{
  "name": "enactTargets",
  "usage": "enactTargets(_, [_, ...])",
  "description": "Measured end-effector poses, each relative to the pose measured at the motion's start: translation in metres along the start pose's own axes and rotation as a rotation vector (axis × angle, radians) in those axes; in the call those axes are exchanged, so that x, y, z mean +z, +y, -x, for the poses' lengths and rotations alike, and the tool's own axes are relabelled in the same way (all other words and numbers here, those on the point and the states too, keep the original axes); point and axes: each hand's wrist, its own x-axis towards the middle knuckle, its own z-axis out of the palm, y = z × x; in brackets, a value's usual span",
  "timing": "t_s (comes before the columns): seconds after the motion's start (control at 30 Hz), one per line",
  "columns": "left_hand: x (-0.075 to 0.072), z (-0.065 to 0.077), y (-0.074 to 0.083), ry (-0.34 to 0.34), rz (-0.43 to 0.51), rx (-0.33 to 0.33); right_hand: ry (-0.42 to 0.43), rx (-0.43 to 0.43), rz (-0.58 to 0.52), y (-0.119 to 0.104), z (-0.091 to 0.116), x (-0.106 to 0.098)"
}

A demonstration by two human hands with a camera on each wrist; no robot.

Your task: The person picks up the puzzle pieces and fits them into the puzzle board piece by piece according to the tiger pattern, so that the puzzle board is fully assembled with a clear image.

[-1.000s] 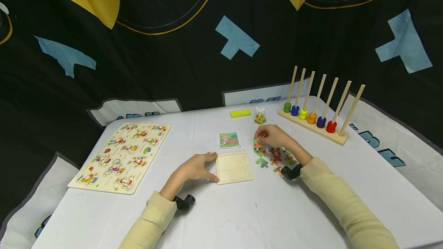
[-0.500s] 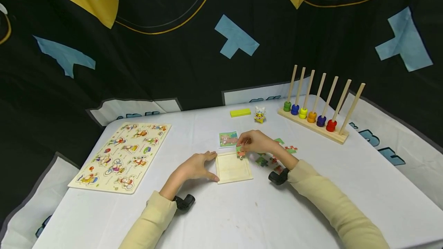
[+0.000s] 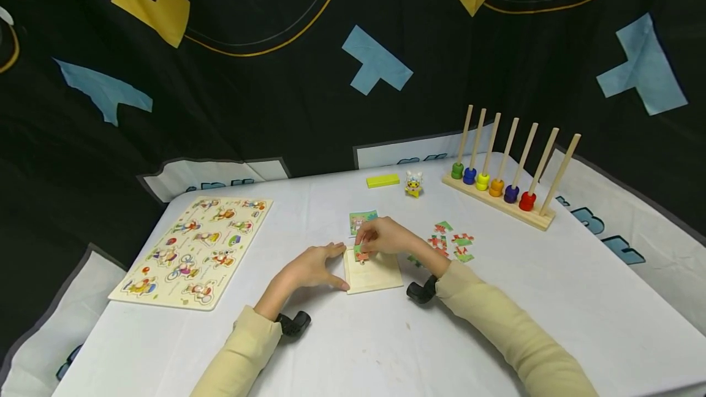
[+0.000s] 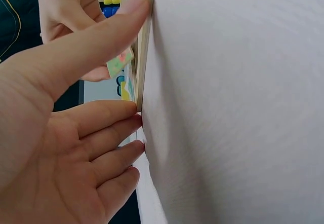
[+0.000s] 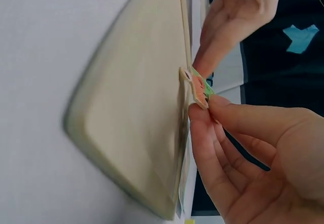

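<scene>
My right hand [image 3: 388, 236] pinches a green and orange jigsaw piece [image 3: 361, 254] between thumb and fingers, at the upper left corner of a shallow wooden puzzle tray [image 3: 379, 276]. In the right wrist view the piece [image 5: 198, 88] is tilted close to the tray's rim; whether it touches is hard to tell. My left hand [image 3: 312, 266] rests along the tray's left side, its thumb at the near corner and its straight fingers at the far corner. Several loose jigsaw pieces [image 3: 439, 244] lie right of the tray, some partly behind my right forearm.
A small picture card [image 3: 356, 220] lies behind the tray, partly covered by my right hand. Farther back are a yellow block [image 3: 383, 181] and a small figurine [image 3: 413, 184]. A wooden peg rack [image 3: 496, 201] with coloured beads stands right. A picture puzzle board [image 3: 193, 250] lies left.
My right hand has carried the jigsaw piece leftward from the loose pieces, over the tray to its upper left corner. My left hand has stayed at the tray's left side.
</scene>
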Motion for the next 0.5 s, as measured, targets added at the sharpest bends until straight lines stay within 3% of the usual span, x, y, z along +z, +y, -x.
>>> enactTargets(0.2, [-0.0001, 0.0003, -0.0006, -0.004, -0.017, 0.007, 0.017, 0.046, -0.008, -0.0006, -0.0038, 0.0069])
enactTargets(0.5, [-0.0007, 0.0005, 0.0003, 0.0, -0.015, 0.021, 0.004, 0.035, -0.002, -0.0026, -0.006, 0.0111])
